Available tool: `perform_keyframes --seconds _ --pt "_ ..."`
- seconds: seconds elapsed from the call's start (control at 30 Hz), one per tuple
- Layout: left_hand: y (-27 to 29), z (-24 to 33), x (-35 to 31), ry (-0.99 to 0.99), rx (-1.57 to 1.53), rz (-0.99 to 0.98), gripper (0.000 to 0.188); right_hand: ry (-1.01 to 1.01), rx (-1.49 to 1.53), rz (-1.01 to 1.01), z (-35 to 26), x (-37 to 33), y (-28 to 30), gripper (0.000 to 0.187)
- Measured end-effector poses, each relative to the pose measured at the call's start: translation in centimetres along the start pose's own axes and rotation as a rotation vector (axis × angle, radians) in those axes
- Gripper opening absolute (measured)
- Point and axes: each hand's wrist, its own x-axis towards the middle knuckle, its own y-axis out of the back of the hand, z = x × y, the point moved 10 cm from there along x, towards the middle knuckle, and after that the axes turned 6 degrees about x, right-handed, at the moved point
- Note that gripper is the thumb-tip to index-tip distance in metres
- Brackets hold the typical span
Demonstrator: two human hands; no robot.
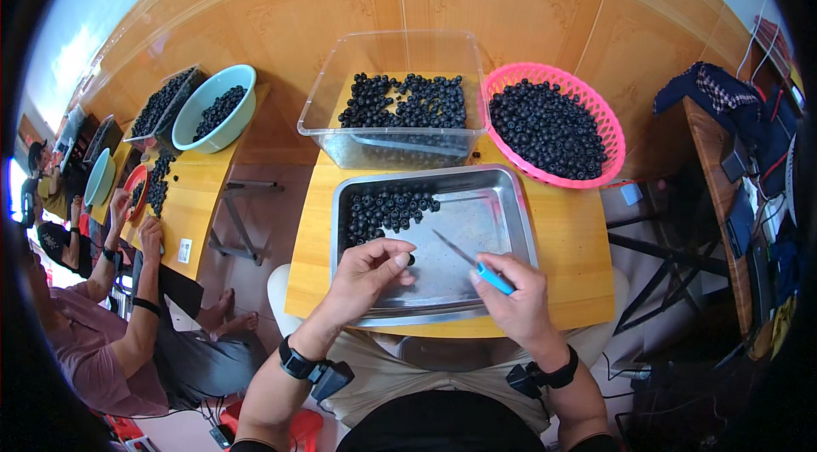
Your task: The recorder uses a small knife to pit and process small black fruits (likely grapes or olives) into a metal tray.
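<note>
In front of me a metal tray (pixel 477 235) rests on the yellow wooden table, with a heap of dark blueberries (pixel 387 212) in its far left part. Over the tray's near left side, my left hand (pixel 370 276) pinches a single dark blueberry (pixel 411 260) between thumb and fingers, which partly hide it. My right hand (pixel 517 299) grips the light blue handle of a small knife (pixel 494 277). Its thin blade points up and left above the tray, apart from the berry.
Beyond the tray stand a clear plastic bin (pixel 408 141) holding blueberries and a full pink basket (pixel 619 133). A co-worker (pixel 111 341) sits on the left at another table with a pale green bowl (pixel 234 127). On the right is a wooden desk (pixel 713 197) with cloth and cables.
</note>
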Motion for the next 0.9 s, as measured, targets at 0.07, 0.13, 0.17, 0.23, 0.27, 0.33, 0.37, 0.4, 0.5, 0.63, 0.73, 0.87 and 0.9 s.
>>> perform_keyframes --seconds 0.07,0.13,0.17,0.23,0.27,0.33,0.37,0.4,0.5,0.63,0.73,0.87,0.9 --pt "-0.9 -0.6 -0.5 0.061 -0.207 -0.003 0.02 0.001 0.012 -0.032 -0.3 -0.1 -1.1 0.024" --pt "-1.8 -1.5 -1.1 0.147 -0.477 -0.017 0.016 0.007 0.034 -0.093 -0.9 -0.1 -2.4 0.025" --pt "-2.0 -1.6 -1.3 0.146 -0.478 -0.016 0.016 0.008 0.034 -0.095 -1.0 -0.1 -3.0 0.025" --pt "-2.9 -1.9 -1.7 0.165 -0.585 -0.042 0.014 0.011 0.086 -0.091 -1.0 -0.3 -3.9 0.022" --pt "-3.1 -1.7 -2.0 0.187 -0.598 -0.018 0.01 0.014 0.083 -0.102 -0.9 -0.4 -4.3 0.023" --pt "-3.3 -2.0 -2.3 0.182 -0.629 -0.021 0.013 0.009 0.085 -0.102 -0.8 -0.5 -4.8 0.023" --pt "-3.4 -2.0 -2.4 0.179 -0.659 -0.024 0.016 0.003 0.089 -0.101 -0.8 -0.5 -4.9 0.024" --pt "-3.5 -1.9 -2.5 0.17 -0.651 -0.035 0.015 0.003 0.088 -0.102 -0.9 -0.5 -5.0 0.024" --pt "-3.9 -1.8 -2.8 0.178 -0.655 -0.033 0.014 -0.026 0.098 -0.119 -0.8 -0.6 -5.2 0.024" --pt "-4.2 -2.1 -3.2 0.169 -0.714 -0.113 0.018 -0.014 0.128 -0.113 -0.5 -0.6 -5.2 0.023" --pt "-4.3 -2.2 -3.4 0.187 -0.715 -0.12 0.02 -0.001 0.177 -0.102 -0.3 -0.7 -5.2 0.023" --pt "-4.6 -1.9 -3.6 0.175 -0.725 -0.147 0.018 -0.004 0.207 -0.116 -0.5 -0.6 -5.2 0.022" --pt "-4.7 -1.8 -3.6 0.167 -0.727 -0.157 0.018 -0.004 0.207 -0.116 -0.5 -0.6 -5.1 0.022"
